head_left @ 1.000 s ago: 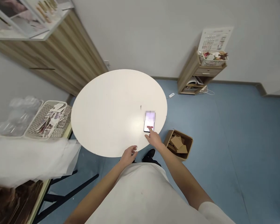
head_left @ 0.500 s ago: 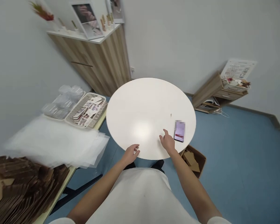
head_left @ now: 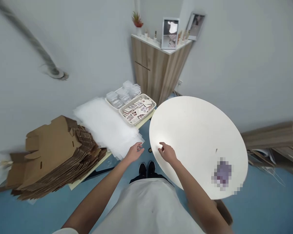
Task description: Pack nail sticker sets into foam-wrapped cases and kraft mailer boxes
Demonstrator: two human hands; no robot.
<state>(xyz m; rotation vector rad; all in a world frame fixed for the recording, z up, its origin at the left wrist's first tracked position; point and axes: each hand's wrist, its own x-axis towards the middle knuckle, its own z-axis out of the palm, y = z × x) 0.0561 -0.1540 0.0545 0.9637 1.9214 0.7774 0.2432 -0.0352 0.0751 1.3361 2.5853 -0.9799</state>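
My left hand (head_left: 135,151) is held out with its fingers parted and nothing in it, beside the near corner of a stack of white translucent sheets (head_left: 107,125). My right hand (head_left: 167,152) hovers over the left edge of a round white table (head_left: 197,130); its fingers are apart and slightly curled, holding nothing. On the table's right side lies a phone (head_left: 223,173), blurred out by pixels. A tiny dark item (head_left: 216,150) sits just above the phone, too small to name.
Left of me a side table carries flattened cardboard boxes (head_left: 53,143), a basket of printed cards (head_left: 138,110) and a basket of clear plastic boxes (head_left: 124,95). A wooden cabinet (head_left: 158,68) stands in the corner. A cardboard box (head_left: 223,211) is partly hidden below the round table.
My view has turned left, so the round table and phone appear farther right. My hands have swung left with it, the left one now near the sheets. Both stay without a hold.
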